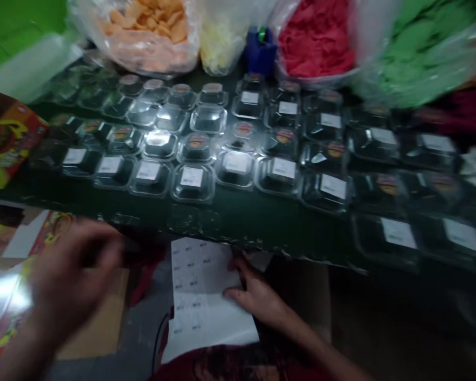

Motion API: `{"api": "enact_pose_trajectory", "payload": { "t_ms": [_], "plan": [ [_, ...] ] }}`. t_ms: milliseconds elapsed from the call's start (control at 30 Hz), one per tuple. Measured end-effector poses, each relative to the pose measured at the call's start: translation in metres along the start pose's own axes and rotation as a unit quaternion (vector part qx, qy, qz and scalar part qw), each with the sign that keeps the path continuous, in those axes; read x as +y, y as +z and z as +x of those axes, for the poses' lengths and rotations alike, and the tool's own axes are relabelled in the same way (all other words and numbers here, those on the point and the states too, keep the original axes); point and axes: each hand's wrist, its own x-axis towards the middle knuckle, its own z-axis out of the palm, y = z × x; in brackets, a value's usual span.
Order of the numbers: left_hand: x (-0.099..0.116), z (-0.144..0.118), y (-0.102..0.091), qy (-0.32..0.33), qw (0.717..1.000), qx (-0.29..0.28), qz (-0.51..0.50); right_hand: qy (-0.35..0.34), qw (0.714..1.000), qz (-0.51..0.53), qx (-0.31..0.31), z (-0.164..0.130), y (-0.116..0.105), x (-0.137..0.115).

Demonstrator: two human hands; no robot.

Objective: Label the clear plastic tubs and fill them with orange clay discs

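Note:
My right hand (pixel 257 293) pinches the right edge of a white label sheet (pixel 212 288) at my lap, below the table edge. Several printed labels show on the sheet's left side, while its right side looks blank. At the left, my left hand (pixel 73 275) is raised and smeared by motion; whether its fingers hold anything cannot be made out. Clear plastic clamshell boxes (pixel 193 182) stand in rows on the dark green table (pixel 241 217). White labels stick to the front parts of many of them, and round coloured stickers show on others.
Along the back are a bag of orange pieces (pixel 150 37), a pale yellow bag (pixel 221 45), a blue tape dispenser (pixel 261 50), a bag of red pieces (pixel 319 39) and green pieces (pixel 428 47). A printed carton (pixel 14 140) stands left; a cardboard box (pixel 99 323) sits below.

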Motion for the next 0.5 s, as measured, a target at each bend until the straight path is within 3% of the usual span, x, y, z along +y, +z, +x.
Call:
{"api": "enact_pose_trajectory", "payload": {
  "t_ms": [33, 100, 167, 233, 333, 500],
  "plan": [
    [0.007, -0.027, 0.026, 0.05, 0.992, -0.099, -0.068, -0.005, 1.0, -0.003, 0.001, -0.006, 0.0, 0.002],
    [0.015, -0.066, 0.082, 0.051, 0.961, -0.231, -0.143, -0.01, 1.0, 0.002, -0.011, -0.016, 0.0, 0.009],
    [0.016, -0.082, 0.13, 0.012, 0.952, -0.258, -0.163, 0.001, 0.999, 0.044, -0.005, -0.021, -0.001, 0.017],
    [0.013, -0.082, 0.156, -0.013, 0.951, -0.258, -0.167, 0.018, 0.99, 0.135, 0.04, -0.019, -0.004, 0.025],
    [0.009, -0.076, 0.159, -0.012, 0.952, -0.257, -0.164, 0.02, 0.968, 0.244, 0.061, -0.004, -0.004, 0.026],
    [0.015, -0.087, 0.145, 0.05, 0.96, -0.234, -0.149, 0.004, 0.963, 0.267, -0.044, 0.012, 0.004, 0.001]
  ]
}}
